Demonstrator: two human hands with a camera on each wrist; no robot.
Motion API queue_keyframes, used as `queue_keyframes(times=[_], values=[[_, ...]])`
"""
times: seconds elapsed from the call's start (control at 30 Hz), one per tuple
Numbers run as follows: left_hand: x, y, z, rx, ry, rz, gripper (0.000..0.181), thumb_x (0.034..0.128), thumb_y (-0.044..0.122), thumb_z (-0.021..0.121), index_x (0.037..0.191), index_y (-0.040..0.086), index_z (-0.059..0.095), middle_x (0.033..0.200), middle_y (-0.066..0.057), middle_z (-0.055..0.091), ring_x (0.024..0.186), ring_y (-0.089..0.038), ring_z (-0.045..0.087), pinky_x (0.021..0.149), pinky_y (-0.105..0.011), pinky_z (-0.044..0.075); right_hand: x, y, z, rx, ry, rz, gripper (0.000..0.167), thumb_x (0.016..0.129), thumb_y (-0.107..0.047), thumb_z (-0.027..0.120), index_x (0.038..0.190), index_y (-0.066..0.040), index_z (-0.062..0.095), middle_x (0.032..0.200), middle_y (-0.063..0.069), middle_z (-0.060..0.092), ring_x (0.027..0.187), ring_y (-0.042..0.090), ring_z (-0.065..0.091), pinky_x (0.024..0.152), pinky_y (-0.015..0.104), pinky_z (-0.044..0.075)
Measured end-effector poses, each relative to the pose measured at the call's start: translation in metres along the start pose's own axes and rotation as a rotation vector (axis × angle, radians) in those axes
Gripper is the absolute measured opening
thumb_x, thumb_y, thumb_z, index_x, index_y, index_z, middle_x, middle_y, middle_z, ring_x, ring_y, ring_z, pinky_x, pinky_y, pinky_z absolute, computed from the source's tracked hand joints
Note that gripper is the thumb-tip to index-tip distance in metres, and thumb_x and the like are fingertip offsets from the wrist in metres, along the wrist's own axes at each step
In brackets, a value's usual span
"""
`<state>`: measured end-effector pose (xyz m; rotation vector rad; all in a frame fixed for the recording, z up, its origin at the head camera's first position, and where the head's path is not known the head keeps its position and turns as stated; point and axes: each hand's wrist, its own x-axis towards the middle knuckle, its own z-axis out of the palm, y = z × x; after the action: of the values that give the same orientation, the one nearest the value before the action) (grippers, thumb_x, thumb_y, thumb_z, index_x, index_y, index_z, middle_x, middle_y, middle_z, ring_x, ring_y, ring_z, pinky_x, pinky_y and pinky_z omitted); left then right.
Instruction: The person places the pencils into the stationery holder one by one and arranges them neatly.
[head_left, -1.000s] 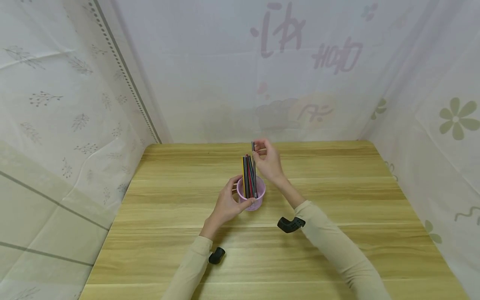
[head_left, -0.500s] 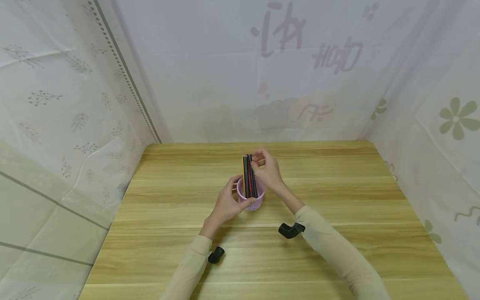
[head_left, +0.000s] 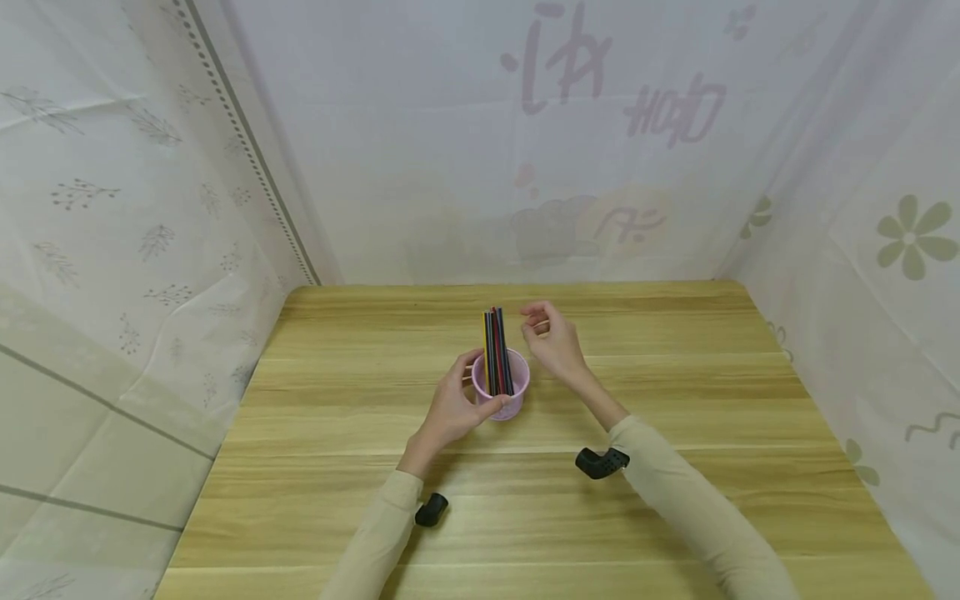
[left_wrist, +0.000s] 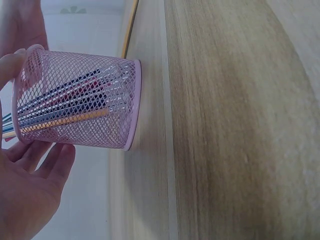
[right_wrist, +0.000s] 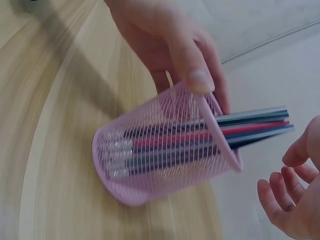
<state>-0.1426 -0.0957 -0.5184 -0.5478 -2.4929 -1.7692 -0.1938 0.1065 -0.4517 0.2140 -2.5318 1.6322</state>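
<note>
A pink mesh pen cup point(head_left: 517, 406) stands upright on the table. In it leans a bundle of several pencils point(head_left: 497, 346), with yellow, black, red and blue barrels. My left hand point(head_left: 452, 406) grips the cup near its rim, thumb on the near side and fingers round the far side. Through the mesh in the left wrist view, the pencils' lower ends look pale or clear. To the right of the pencils, my right hand point(head_left: 557, 342) hovers with loosely curled fingers and holds nothing. The right wrist view shows a gap between these fingers point(right_wrist: 275, 200) and the pencil tops.
The wooden table point(head_left: 675, 375) spreads around the cup on all sides. Printed cloth curtains point(head_left: 420, 150) hang behind and at both sides. A black wrist camera point(head_left: 602, 463) sits at the right sleeve, another black camera point(head_left: 432, 509) at the left.
My right hand lowered the pencil it pinched into the cup, let it go and drew back to the right. The left hand and the cup have barely moved.
</note>
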Motion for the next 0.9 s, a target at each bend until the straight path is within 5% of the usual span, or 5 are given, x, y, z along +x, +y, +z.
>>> queue_keyframes(times=[0.33,0.53,0.7,0.9], values=[[0.000,-0.001,0.000,0.007,0.006,-0.005,0.084,0.0767,0.018,0.090,0.147,0.009,0.045,0.141,-0.014,0.056,0.126,-0.034,0.060,0.105,-0.048,0.054,-0.006,0.024,-0.020,-0.063,0.002,0.043,0.023,0.092,0.001,0.061,0.115,-0.003,0.063,0.100,0.016,0.066,0.089,0.028,0.066,0.072,0.024,0.055],[-0.003,0.022,-0.002,-0.035,0.002,-0.007,0.083,0.0771,0.004,0.087,0.146,-0.007,0.042,0.142,-0.028,0.052,0.127,-0.048,0.055,0.106,-0.063,0.048,-0.010,0.037,-0.030,-0.078,0.001,0.080,0.025,0.092,0.000,0.061,0.116,-0.004,0.063,0.101,0.015,0.066,0.091,0.028,0.066,0.079,0.029,0.055],[0.000,0.002,0.002,-0.022,0.005,0.006,0.086,0.0764,0.006,0.088,0.148,-0.003,0.042,0.144,-0.026,0.052,0.130,-0.047,0.054,0.106,-0.061,0.049,-0.015,0.047,-0.037,-0.070,-0.007,0.122,0.025,0.091,-0.001,0.061,0.116,-0.004,0.062,0.101,0.014,0.064,0.091,0.027,0.064,0.081,0.030,0.054],[0.001,-0.002,0.002,-0.029,0.006,0.013,0.084,0.0765,0.013,0.090,0.148,0.006,0.046,0.143,-0.018,0.055,0.129,-0.039,0.056,0.106,-0.055,0.051,-0.021,0.059,-0.043,-0.101,-0.007,0.138,0.027,0.090,-0.001,0.062,0.117,0.001,0.062,0.099,0.014,0.064,0.088,0.027,0.065,0.078,0.030,0.054]])
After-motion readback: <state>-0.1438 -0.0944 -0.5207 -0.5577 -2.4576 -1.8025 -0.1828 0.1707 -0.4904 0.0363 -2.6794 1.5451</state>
